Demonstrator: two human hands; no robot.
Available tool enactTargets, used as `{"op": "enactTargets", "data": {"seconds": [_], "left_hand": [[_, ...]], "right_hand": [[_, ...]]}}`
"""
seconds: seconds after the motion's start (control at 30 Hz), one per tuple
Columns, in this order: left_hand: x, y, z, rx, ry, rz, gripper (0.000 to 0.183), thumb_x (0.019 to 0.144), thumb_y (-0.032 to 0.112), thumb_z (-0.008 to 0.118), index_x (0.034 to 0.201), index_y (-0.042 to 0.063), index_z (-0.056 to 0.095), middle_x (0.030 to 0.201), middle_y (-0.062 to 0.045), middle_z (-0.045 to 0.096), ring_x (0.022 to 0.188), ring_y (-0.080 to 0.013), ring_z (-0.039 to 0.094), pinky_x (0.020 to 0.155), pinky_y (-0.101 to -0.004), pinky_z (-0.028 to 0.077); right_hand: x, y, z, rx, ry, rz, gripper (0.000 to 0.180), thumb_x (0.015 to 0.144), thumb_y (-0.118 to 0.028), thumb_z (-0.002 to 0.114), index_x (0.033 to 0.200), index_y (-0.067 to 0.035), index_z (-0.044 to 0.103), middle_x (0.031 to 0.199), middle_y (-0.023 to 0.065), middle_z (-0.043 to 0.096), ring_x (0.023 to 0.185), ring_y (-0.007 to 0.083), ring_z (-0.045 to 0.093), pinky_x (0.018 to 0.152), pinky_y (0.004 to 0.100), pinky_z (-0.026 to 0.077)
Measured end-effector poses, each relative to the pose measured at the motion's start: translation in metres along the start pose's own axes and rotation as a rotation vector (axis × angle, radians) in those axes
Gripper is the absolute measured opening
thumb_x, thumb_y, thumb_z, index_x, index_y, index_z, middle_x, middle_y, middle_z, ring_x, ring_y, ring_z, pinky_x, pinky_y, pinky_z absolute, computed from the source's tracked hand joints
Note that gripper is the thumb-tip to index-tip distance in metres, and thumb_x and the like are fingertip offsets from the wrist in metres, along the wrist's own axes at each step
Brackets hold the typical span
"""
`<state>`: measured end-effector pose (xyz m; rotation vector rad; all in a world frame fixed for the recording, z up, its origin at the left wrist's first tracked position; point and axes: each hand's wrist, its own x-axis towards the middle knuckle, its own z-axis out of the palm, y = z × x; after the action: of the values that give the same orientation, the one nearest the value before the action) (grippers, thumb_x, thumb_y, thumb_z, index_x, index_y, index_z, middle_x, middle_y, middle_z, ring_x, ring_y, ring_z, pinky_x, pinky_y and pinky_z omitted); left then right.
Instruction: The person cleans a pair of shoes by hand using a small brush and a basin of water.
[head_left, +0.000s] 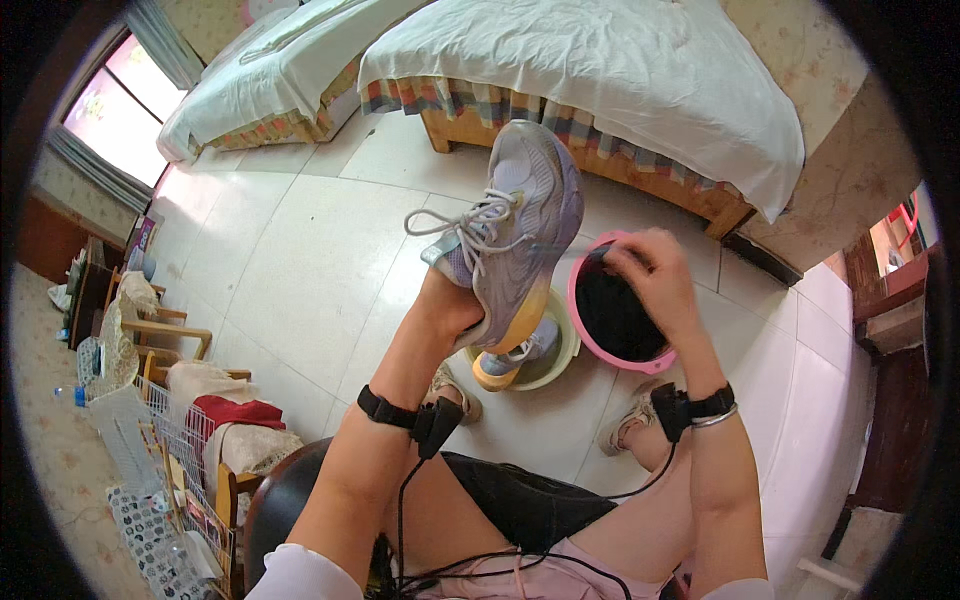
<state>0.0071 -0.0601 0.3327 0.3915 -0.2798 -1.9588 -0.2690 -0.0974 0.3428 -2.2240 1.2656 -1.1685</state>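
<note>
My left hand (454, 306) is pushed into the opening of a grey-lilac running shoe (525, 187) with a yellow heel sole, and holds it up with the toe pointing away. Most of the fingers are hidden inside. My right hand (664, 277) is pinching a thin, motion-blurred tool (574, 250), perhaps a brush, whose far end reaches the shoe's side. Below the raised shoe, its mate (529, 352) rests in a pale green basin (574, 341) on the tiles. Beside that, under my right hand, stands a pink basin (585, 322) with a black interior; what it holds is unclear.
Two beds with white sheets, a nearer bed (585, 45) and a farther bed (262, 82), stand ahead. Wooden chairs (169, 330) and a white wire rack (172, 420) line the left. Black cables (480, 562) run from my wrist straps across my lap.
</note>
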Motion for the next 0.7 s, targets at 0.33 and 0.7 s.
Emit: {"op": "enactTargets", "data": {"seconds": [0.33, 0.7], "left_hand": [[0.002, -0.005, 0.001, -0.041, -0.076, -0.054, 0.037, 0.1, 0.013, 0.04, 0.135, 0.003, 0.048, 0.135, -0.014, 0.054, 0.119, -0.0276, 0.054, 0.105, -0.0401, 0.044], [0.003, -0.007, 0.009, 0.003, 0.085, -0.116, 0.037, 0.1, 0.02, 0.044, 0.131, 0.002, 0.052, 0.13, -0.013, 0.058, 0.113, -0.0258, 0.058, 0.102, -0.037, 0.046]], "right_hand": [[0.006, 0.005, -0.013, 0.038, 0.088, 0.155, 0.025, 0.083, -0.027, 0.072, 0.092, -0.004, 0.069, 0.085, 0.0131, 0.062, 0.082, 0.0298, 0.059, 0.073, 0.0381, 0.047], [0.007, -0.002, -0.015, 0.035, 0.144, 0.197, 0.023, 0.085, -0.025, 0.069, 0.089, -0.003, 0.067, 0.084, 0.0133, 0.063, 0.081, 0.0302, 0.06, 0.072, 0.0368, 0.046]]}}
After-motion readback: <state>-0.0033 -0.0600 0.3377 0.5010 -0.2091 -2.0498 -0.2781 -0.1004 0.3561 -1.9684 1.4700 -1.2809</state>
